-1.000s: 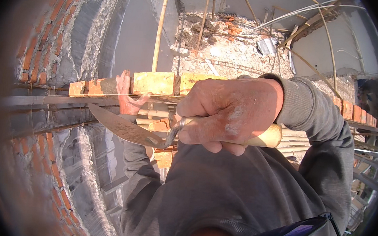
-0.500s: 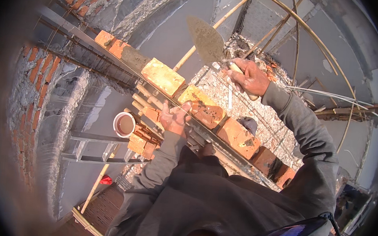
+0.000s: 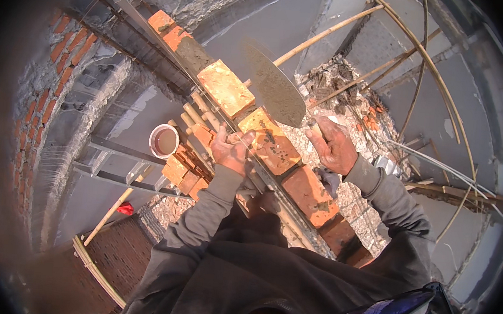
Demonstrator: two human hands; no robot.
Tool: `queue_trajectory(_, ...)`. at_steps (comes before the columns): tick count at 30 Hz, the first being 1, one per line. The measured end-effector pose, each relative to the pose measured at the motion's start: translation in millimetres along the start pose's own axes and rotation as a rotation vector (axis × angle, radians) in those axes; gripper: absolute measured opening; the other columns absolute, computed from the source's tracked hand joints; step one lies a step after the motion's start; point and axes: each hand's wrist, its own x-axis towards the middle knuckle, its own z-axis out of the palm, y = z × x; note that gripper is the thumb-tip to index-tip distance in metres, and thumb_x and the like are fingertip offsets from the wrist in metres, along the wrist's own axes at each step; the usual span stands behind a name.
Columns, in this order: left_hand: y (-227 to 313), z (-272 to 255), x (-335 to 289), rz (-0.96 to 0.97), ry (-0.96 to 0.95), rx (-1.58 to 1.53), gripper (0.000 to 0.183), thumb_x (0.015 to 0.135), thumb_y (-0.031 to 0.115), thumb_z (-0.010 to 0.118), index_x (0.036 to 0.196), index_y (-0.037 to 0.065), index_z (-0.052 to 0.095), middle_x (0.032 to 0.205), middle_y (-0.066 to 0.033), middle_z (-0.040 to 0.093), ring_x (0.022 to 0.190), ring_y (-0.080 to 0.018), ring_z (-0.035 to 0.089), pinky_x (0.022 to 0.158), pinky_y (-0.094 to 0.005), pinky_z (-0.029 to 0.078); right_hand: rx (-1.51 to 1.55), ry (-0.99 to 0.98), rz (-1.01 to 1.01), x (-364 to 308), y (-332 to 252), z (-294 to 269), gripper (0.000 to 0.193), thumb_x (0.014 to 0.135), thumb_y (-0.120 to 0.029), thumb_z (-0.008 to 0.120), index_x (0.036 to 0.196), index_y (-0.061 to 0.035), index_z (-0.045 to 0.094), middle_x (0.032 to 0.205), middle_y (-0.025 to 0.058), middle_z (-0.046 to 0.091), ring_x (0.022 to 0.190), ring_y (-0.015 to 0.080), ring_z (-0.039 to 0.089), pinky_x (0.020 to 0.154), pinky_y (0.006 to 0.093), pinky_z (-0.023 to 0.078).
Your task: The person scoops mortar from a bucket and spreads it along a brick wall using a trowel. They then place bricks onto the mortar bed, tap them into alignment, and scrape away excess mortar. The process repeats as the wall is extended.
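A row of orange bricks (image 3: 310, 195) runs diagonally from far left to near right, with grey mortar (image 3: 193, 55) on its far part. My right hand (image 3: 335, 147) is closed round the handle of a trowel (image 3: 275, 93), whose broad blade hangs beyond the row, grey with mortar. My left hand (image 3: 231, 151) is at the near edge of the row, beside a mortar-flecked brick (image 3: 270, 141). Its fingers are bent along a thin straight edge there; what they pinch, if anything, is too small to make out.
Left of my left hand are a round pinkish bucket (image 3: 164, 141) and stacked bricks (image 3: 186, 174). A metal ladder (image 3: 120, 167) lies below the bucket. Bamboo poles (image 3: 326, 36) cross beyond the wall, above rubble (image 3: 351, 85). White rods (image 3: 440, 166) stick out at right.
The trowel has come down and nearer the brick row, with my right hand turning. My left hand stays by the same brick. The whole view has shifted and turned slightly.
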Motion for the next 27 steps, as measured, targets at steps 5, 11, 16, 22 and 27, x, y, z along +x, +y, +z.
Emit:
queue_trajectory(5,4.6,1.8,-4.0,-0.041,-0.013,-0.055,0.104,0.088,0.000,0.085,0.169,-0.005,0.019,0.127,-0.0222,0.067,0.095,-0.0218,0.072,0.068,-0.0313,0.063,-0.022,0.010,-0.115,-10.9,-2.2,8.4,0.041,0.101,-0.011,0.066,0.135,0.0097,0.060,0.114,0.0340,0.069,0.098,0.0516,0.069,0.083,0.0546,0.056)
queue_trajectory(11,8.6,4.1,-5.0,-0.098,0.000,-0.005,0.103,0.089,-0.003,0.083,0.169,-0.004,0.019,0.130,-0.0243,0.066,0.102,-0.0230,0.072,0.071,-0.0331,0.064,-0.111,-0.266,0.158,-19.2,6.2,15.1,0.032,0.097,-0.008,0.067,0.127,0.0036,0.066,0.103,0.0274,0.068,0.092,0.0488,0.067,0.081,0.0516,0.056)
queue_trajectory(16,5.2,2.7,-5.1,-0.046,-0.006,-0.045,0.095,0.091,0.001,0.082,0.166,-0.007,0.024,0.124,-0.0199,0.071,0.097,-0.0204,0.074,0.066,-0.0308,0.062,-0.146,-0.198,-0.008,-6.5,-3.3,8.9,0.025,0.097,-0.009,0.066,0.118,0.0048,0.069,0.099,0.0253,0.068,0.090,0.0470,0.067,0.079,0.0496,0.056)
queue_trajectory(22,34.8,-8.2,47.6,0.064,0.161,-0.054,0.093,0.093,0.015,0.084,0.167,-0.004,0.030,0.115,-0.0108,0.073,0.097,-0.0163,0.071,0.063,-0.0299,0.056,-0.050,-0.012,0.013,32.2,-24.5,-8.8,0.047,0.100,-0.016,0.064,0.138,0.0096,0.056,0.127,0.0340,0.067,0.115,0.0515,0.066,0.103,0.0527,0.053)
queue_trajectory(27,53.5,-7.2,101.4,0.115,0.091,0.138,0.087,0.097,0.027,0.079,0.168,0.002,0.036,0.129,-0.0149,0.066,0.116,-0.0242,0.064,0.090,-0.0389,0.056,0.106,0.033,-0.059,64.9,-28.9,-0.3,0.051,0.106,-0.018,0.058,0.155,-0.0034,0.051,0.135,0.0286,0.067,0.124,0.0475,0.065,0.107,0.0485,0.053)
